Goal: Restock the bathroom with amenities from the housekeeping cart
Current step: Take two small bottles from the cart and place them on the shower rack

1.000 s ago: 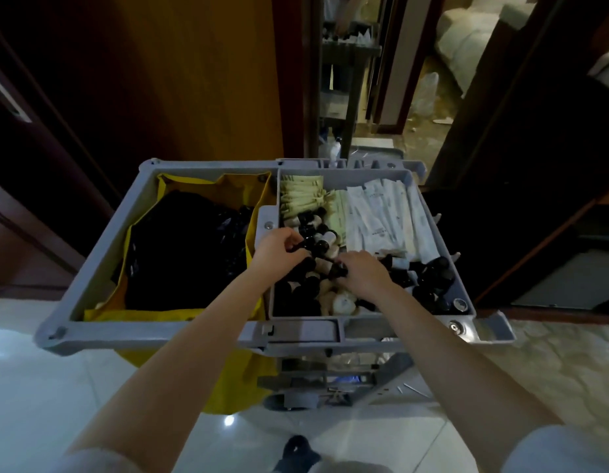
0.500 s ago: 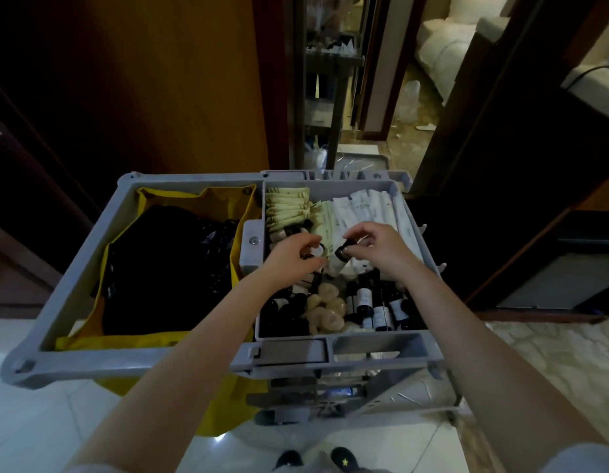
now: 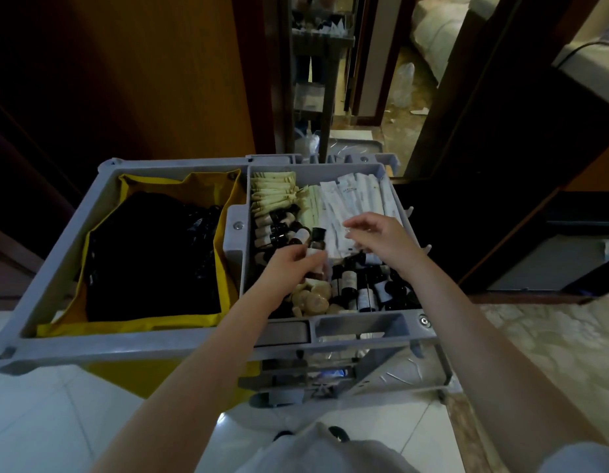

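Head view: bottles gathered in left hand, right hand freed and moved to the sachets

Left hand (image 3: 289, 264) now curled round small dark-capped bottles (image 3: 317, 241), held upright just above the amenity tray (image 3: 351, 319) of the housekeeping cart (image 3: 67, 233); half a second ago each hand pinched one item, so the right appears to have passed its bottle across. Right hand (image 3: 381, 238) open, fingers loosely spread, hovering over the white sachets (image 3: 351, 199) at the tray's far side; contact cannot be told. Remaining bottles (image 3: 364, 288) lie near the front wall. Judgement: collecting not finished, sachets likely next; nothing yet carried to the bathroom
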A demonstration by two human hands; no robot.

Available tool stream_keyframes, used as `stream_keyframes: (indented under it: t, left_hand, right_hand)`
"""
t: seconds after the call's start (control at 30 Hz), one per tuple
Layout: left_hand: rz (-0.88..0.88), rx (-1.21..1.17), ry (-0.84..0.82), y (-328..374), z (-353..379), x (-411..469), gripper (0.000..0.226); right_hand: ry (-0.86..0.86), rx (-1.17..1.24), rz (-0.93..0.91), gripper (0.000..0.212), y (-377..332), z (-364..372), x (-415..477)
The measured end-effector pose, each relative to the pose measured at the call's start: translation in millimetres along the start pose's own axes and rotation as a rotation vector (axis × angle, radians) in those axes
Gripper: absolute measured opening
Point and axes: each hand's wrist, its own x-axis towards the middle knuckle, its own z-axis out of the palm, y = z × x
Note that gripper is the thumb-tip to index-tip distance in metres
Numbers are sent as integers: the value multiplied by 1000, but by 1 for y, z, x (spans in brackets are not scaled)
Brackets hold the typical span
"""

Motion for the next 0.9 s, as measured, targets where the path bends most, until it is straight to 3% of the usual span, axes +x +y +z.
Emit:
stream_keyframes:
  t: [0.07, 0.2, 0.33, 0.57, 0.73, 0.83, 0.9]
  left_hand:
    - [-40, -112, 93, -7, -2, -3, 16]
    - [-80, -295, 150, -9, -4, -10, 15]
    - [-93, -504, 132, -10, -9, -12, 13]
    - [-90, -503, 194, -18, -23, -10, 8]
    - [-80, -454, 261, -16, -30, -7, 5]
    - [-87, -444, 220, -12, -27, -4, 5]
    - [-95, -441, 196, -8, -23, -2, 4]
  right_hand:
    - [75, -241, 63, 11, 18, -2, -1]
    - [39, -834, 200, 39, 41, 13, -4]
    - [27, -1026, 341, 54, 36, 36, 4]
    - [10, -777, 463, 41, 35, 46, 16]
    - [-23, -528, 349, 42, 41, 43, 14]
    - [63, -363, 278, 31, 41, 37, 8]
    - [148, -150, 292, 36, 37, 30, 6]
